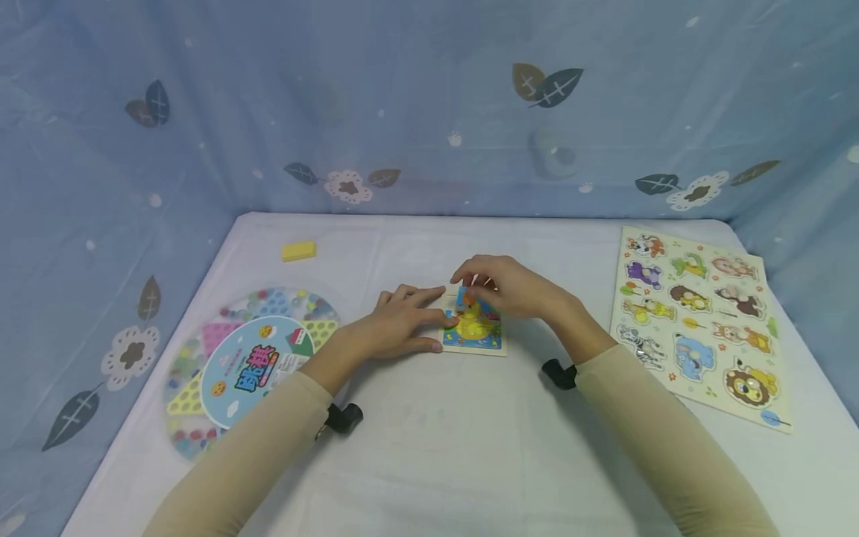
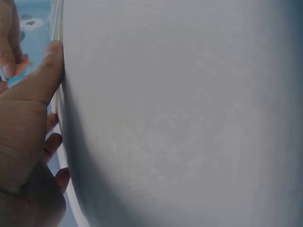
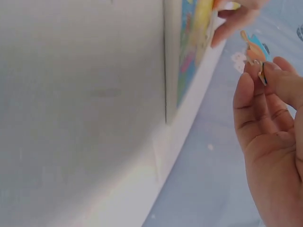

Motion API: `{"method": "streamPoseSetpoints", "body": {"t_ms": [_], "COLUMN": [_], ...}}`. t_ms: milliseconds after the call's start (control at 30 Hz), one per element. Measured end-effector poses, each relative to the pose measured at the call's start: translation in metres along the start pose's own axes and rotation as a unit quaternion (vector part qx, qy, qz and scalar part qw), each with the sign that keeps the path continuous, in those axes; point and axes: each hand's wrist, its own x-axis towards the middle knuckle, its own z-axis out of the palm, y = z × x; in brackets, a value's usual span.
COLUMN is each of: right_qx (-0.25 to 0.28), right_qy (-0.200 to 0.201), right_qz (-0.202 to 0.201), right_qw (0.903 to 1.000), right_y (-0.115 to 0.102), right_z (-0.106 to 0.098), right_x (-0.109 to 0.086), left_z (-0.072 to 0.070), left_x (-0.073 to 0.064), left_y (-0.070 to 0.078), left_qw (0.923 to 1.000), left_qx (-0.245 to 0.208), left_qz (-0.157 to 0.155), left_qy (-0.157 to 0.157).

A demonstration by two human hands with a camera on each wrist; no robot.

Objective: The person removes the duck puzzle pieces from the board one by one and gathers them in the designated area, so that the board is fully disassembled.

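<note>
A small jigsaw puzzle board [image 1: 499, 352] with a yellow duck picture lies on the table in the head view. My left hand [image 1: 406, 326] rests at its left side, fingers stretched out over the edge and the picture. Over the top of the board, my right hand [image 1: 515, 287] pinches a blue and orange puzzle piece [image 3: 258, 47] between thumb and fingers. The right wrist view shows that piece raised and tilted, above the picture's surface. In the left wrist view, the left thumb [image 2: 49, 71] lies along the board's edge.
On the left lies a round Chinese checkers set [image 1: 231, 365] in clear packaging, partly behind the left forearm. A yellow block [image 1: 298, 251] sits at the back left. A large animal puzzle board [image 1: 694, 321] lies at the right. Patterned blue cloth [image 1: 429, 112] hangs behind the white table.
</note>
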Motion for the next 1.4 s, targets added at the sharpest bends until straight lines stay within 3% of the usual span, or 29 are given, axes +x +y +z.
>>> {"method": "streamPoseSetpoints", "body": {"t_ms": [433, 667, 1100, 1400], "right_qx": [0.0, 0.009, 0.022, 0.039], "right_qy": [0.037, 0.041, 0.062, 0.054], "right_qz": [0.005, 0.025, 0.051, 0.072], "right_qw": [0.9993, 0.9988, 0.9965, 0.9951], "right_y": [-0.004, -0.004, 0.005, 0.014], "right_z": [-0.019, -0.028, -0.044, -0.043], "right_x": [-0.026, -0.037, -0.052, -0.06], "left_z": [-0.001, -0.005, -0.01, -0.007], "left_x": [-0.002, -0.003, 0.001, -0.004], "left_y": [0.005, 0.008, 0.005, 0.007], "left_qw": [0.9997, 0.9981, 0.9981, 0.9973], "left_qx": [-0.001, -0.035, -0.041, -0.057], "left_qz": [-0.022, -0.045, -0.04, -0.038], "left_qy": [0.002, -0.022, -0.023, -0.024]}}
